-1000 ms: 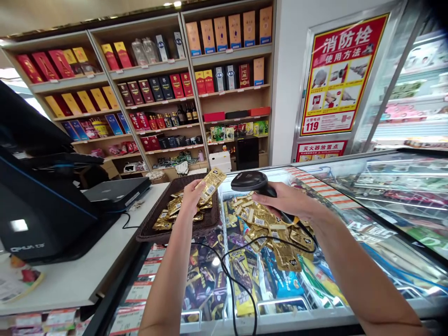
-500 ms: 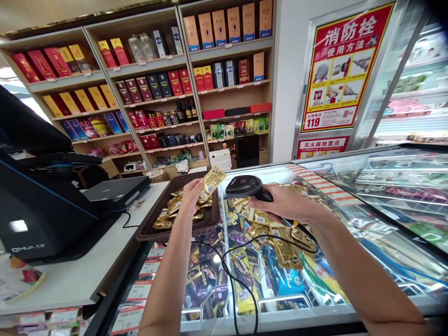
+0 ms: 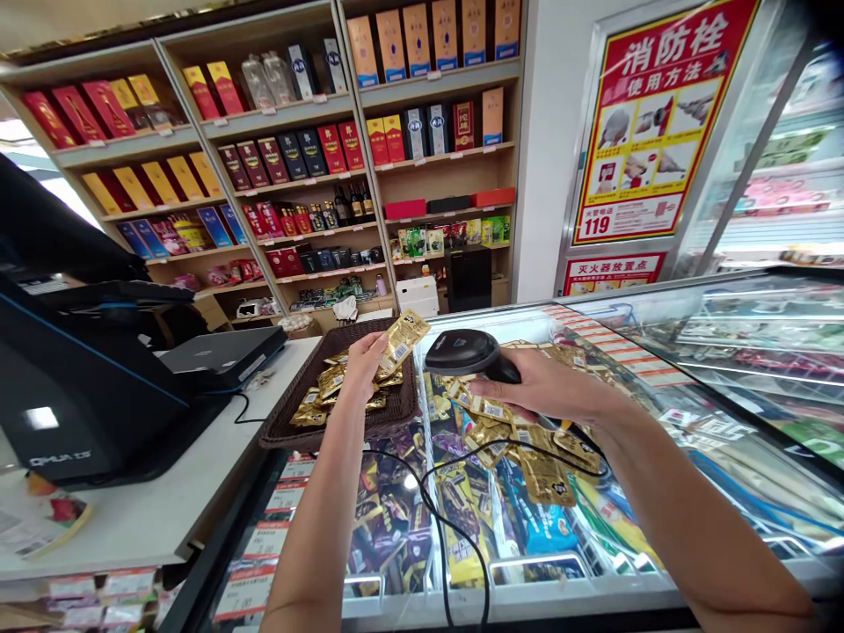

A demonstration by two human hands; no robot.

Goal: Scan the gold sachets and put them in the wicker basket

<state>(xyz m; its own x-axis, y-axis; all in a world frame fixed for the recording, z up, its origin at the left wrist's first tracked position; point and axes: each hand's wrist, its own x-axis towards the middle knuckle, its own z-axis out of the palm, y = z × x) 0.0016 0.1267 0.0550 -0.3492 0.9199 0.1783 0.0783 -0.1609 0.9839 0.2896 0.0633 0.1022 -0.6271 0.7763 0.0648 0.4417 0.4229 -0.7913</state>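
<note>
My left hand (image 3: 367,362) pinches a gold foil packet (image 3: 403,341) with a printed barcode, held up over the right part of a brown wicker basket (image 3: 277,425). More gold packets (image 3: 333,380) lie inside that basket. In my right hand (image 3: 550,382) is a black barcode scanner (image 3: 463,350), its head pointing left toward the packet, with a gap between them. The scanner's black cable (image 3: 432,514) loops down across the freezer's glass top (image 3: 527,330). Under my right hand, several loose gold packets (image 3: 547,466) are spread on the glass.
Wrapped ice creams (image 3: 458,519) show through the freezer glass. A white counter (image 3: 141,519) with a dark checkout machine (image 3: 85,396) and a flat black device (image 3: 221,360) stands at left. Shelves of boxed bottles (image 3: 296,154) line the back; a red poster (image 3: 659,123) hangs at right.
The view has shifted slightly. Both hands keep nearly the same pose, with the packet and the scanner still held apart from each other.
</note>
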